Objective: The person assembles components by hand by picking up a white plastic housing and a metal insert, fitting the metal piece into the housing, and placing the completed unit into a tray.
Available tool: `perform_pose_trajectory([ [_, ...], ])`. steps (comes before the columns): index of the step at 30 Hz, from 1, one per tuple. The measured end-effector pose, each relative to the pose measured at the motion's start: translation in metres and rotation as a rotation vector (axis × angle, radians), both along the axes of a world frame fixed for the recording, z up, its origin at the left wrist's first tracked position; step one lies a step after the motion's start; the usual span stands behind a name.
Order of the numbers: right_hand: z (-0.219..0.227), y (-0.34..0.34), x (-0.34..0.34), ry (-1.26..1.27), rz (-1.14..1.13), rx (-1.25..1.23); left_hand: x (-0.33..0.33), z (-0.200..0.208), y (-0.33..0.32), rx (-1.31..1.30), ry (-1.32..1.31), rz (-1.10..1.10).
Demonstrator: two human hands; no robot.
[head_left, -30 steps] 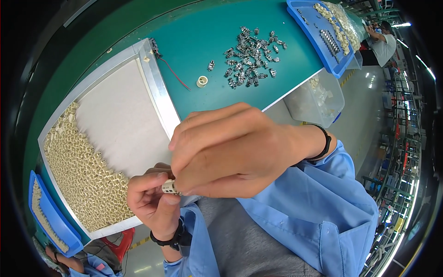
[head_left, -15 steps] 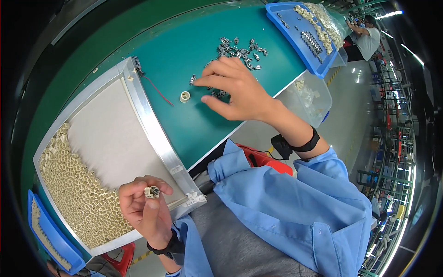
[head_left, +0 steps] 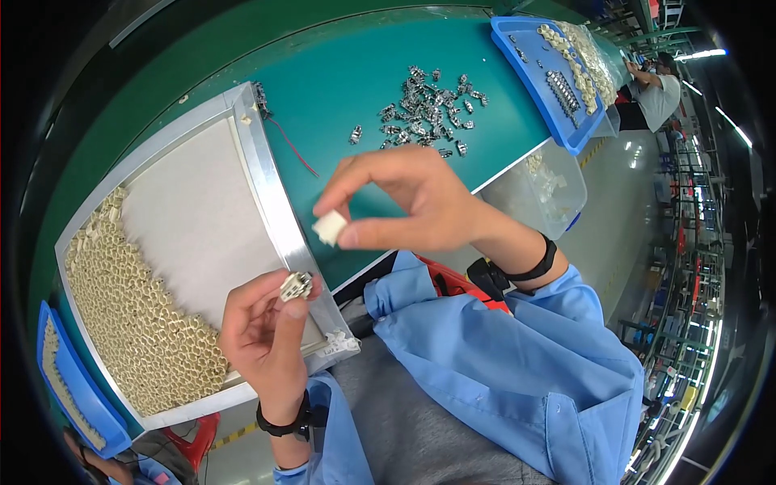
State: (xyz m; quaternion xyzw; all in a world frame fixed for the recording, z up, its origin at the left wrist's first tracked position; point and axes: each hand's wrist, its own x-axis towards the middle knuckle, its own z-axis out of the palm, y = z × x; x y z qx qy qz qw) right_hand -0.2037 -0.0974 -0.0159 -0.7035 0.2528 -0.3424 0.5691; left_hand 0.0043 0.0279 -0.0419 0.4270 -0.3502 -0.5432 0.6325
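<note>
The left hand (head_left: 265,333) has its fingers clamped on a metal-and-cream connector part (head_left: 296,286) above the right edge of the metal-framed tray (head_left: 271,190). The right hand (head_left: 432,206) pinches a cream plastic sleeve (head_left: 331,228) over the desk (head_left: 331,89), beside that edge.

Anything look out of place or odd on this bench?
Two minor things: a thin red wire trails onto the green tabletop, unlike the small parts around it, and one metal part lies apart from the loose pile.
</note>
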Motion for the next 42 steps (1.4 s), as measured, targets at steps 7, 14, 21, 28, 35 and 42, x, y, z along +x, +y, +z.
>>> perform_pose_trajectory([
  [7, 0.015, 0.013, 0.009, -0.081, 0.061, -0.393, -0.001, 0.006, 0.003, -0.019, -0.010, -0.050],
  [14, 0.026, 0.021, 0.011, 0.027, 0.078, -0.603, 0.002, -0.005, 0.010, -0.170, -0.082, -0.013],
  [21, 0.025, 0.025, 0.017, -0.025, 0.082, -0.605, 0.003, -0.010, 0.014, -0.253, -0.009, -0.038],
  [28, 0.026, 0.025, 0.021, -0.041, 0.080, -0.632, -0.006, -0.017, 0.017, -0.263, 0.045, 0.020],
  [35, 0.030, 0.018, 0.024, 0.039, 0.114, -0.595, -0.016, -0.022, 0.004, -0.116, 0.247, -0.101],
  [42, 0.030, 0.004, 0.020, 0.056, 0.130, -0.375, -0.020, -0.004, -0.012, 0.040, 0.327, -0.141],
])
